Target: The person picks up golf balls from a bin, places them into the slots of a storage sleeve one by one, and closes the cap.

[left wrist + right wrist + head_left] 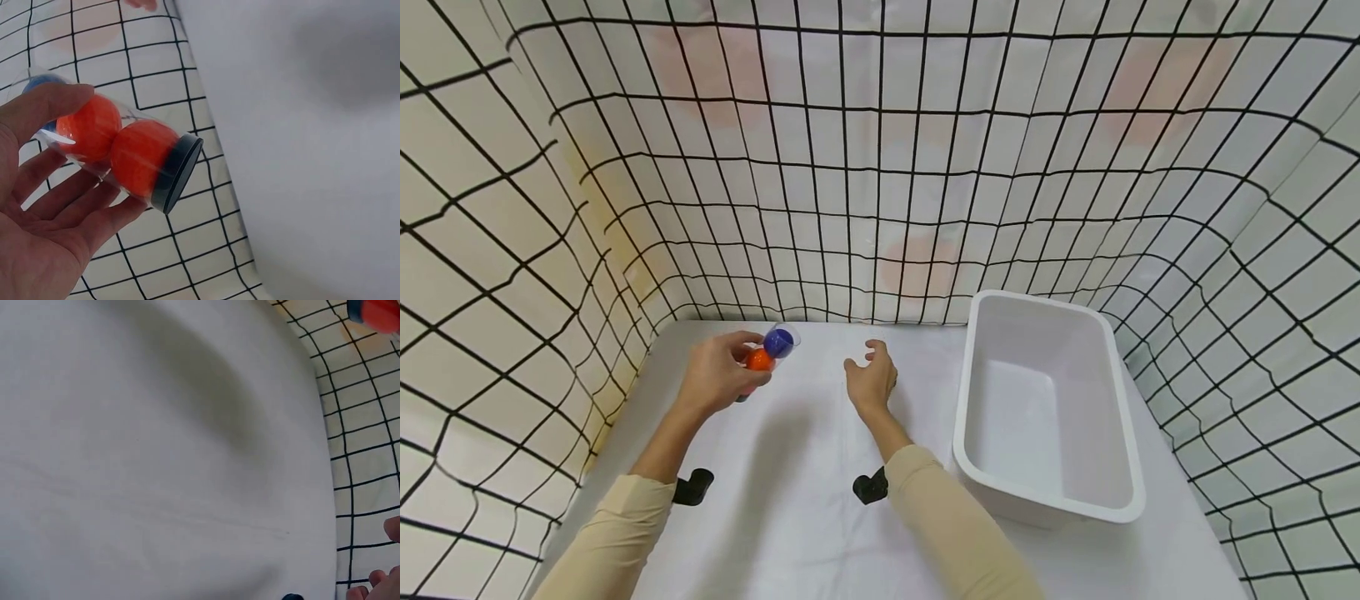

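My left hand (718, 372) grips a clear tube (103, 164) between thumb and fingers, above the left part of the table. Inside the tube sit a blue ball (778, 343) and two orange balls (142, 156), one behind the other. A black cap (177, 174) closes the end nearer me; the blue ball is at the other end, partly behind my thumb in the left wrist view. To the right of the tube, my right hand (872, 379) hovers with its fingers loosely bent, holding nothing. Only its fingertips (376, 579) show in the right wrist view.
A white plastic tub (1048, 500) stands on the right side of the white-covered table (820, 517). Black netting (880, 175) runs along the back and both sides. Black wrist-worn pieces (694, 487) show beside the forearms.
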